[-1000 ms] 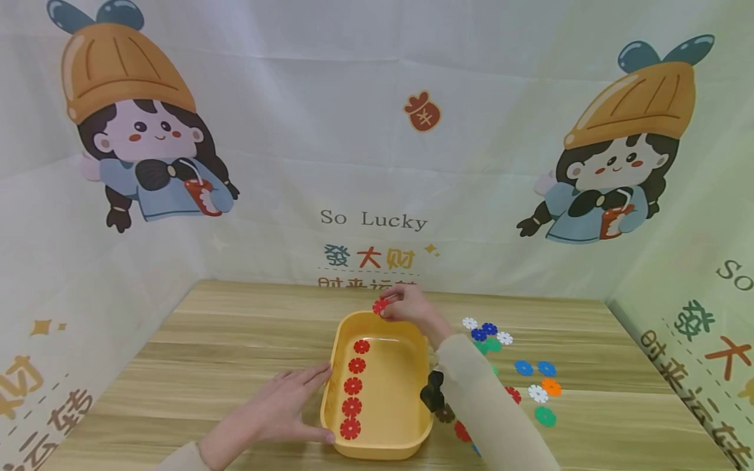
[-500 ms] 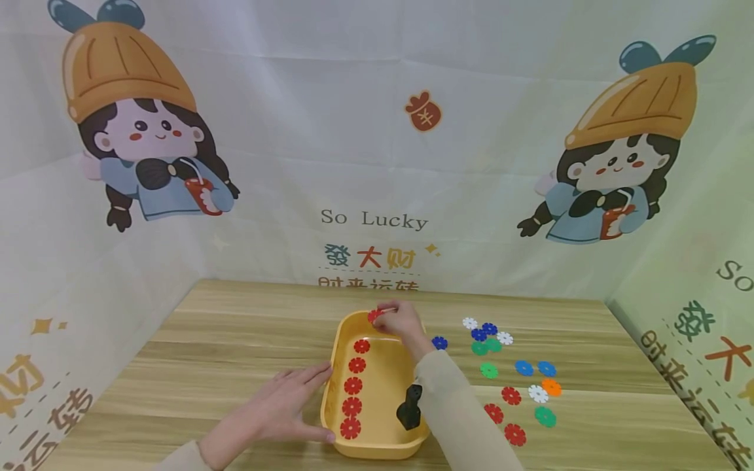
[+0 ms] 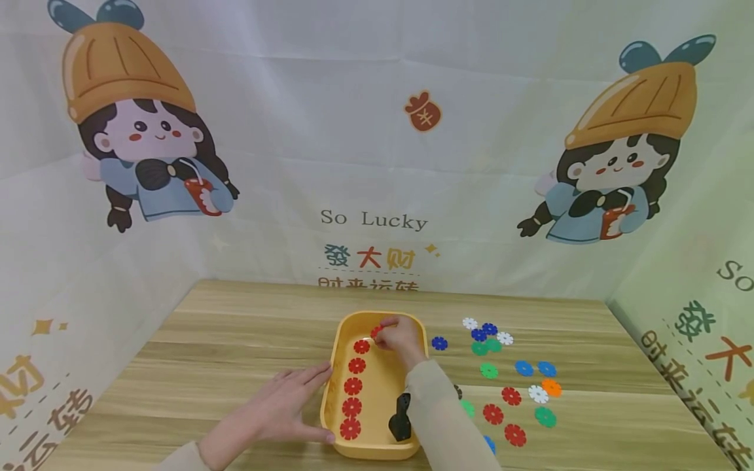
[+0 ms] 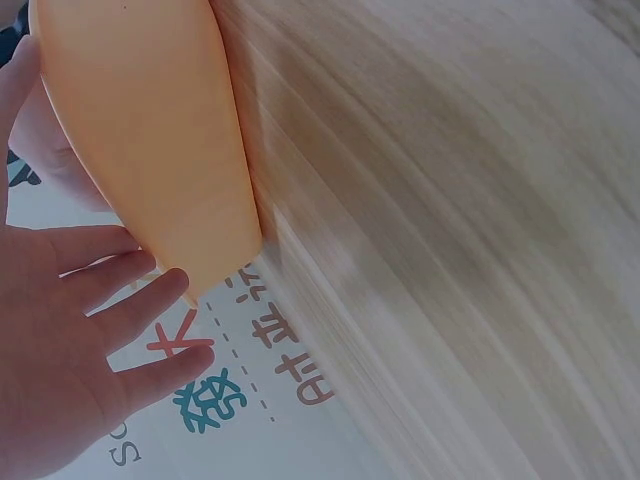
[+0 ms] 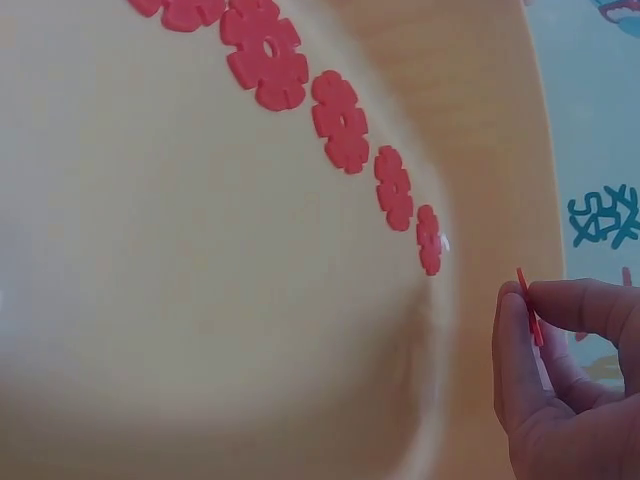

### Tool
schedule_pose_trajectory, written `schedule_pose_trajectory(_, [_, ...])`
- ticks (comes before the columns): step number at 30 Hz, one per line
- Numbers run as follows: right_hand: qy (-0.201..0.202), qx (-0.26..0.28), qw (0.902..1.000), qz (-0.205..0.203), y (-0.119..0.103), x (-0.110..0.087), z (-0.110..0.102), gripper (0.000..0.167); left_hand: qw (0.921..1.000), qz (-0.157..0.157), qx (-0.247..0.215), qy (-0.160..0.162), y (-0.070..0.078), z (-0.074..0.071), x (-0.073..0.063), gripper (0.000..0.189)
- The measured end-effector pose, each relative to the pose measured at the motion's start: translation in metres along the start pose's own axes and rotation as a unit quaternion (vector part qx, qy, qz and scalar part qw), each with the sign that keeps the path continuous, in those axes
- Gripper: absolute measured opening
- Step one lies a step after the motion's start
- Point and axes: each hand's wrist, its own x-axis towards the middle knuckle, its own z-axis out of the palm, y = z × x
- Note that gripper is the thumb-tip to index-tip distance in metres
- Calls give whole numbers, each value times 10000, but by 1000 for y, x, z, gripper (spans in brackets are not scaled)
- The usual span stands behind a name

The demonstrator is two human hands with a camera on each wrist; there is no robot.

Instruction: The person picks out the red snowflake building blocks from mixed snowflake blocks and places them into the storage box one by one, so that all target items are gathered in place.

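Observation:
My right hand (image 3: 400, 339) pinches a red notched plastic disc (image 3: 377, 332) between thumb and fingers, inside the far end of the yellow tray (image 3: 389, 451). In the right wrist view the pinched disc (image 5: 530, 308) appears edge-on, above the tray floor. A column of several red discs (image 3: 353, 386) lies flat along the tray's left side, the far one close to the held disc. With fingers spread, my left hand (image 3: 288, 402) rests against the tray's left wall. The left wrist view shows that hand (image 4: 90, 330) beside the tray's outer side (image 4: 150, 130).
Right of the tray, loose notched discs are scattered on the wooden table (image 3: 235, 340): red (image 3: 493, 413), blue (image 3: 523, 367), green (image 3: 545, 417), white (image 3: 538, 393) and orange (image 3: 551, 387). A black wrist mount (image 3: 401, 422) hangs over the tray's near right corner. Behind stands a printed cloth (image 3: 377, 163).
My right hand has come from beyond the tray's far rim down into its far end, carrying the red disc. More loose discs show right of the sleeve. My left hand stays put.

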Motion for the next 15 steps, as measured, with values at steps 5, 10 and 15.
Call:
schedule_pose_trajectory(5, [157, -213, 9996, 45, 6, 0, 0, 29, 10000, -17, -24, -29, 0, 0, 0, 99])
schedule_pose_trajectory(10, [299, -503, 9981, 181, 12, -1, -1, 28, 10000, -32, -13, -61, 0, 0, 0, 100])
schedule_pose_trajectory(15, [363, -798, 9959, 218, 15, -2, 0, 27, 10000, -9, -16, -38, 0, 0, -1, 100])
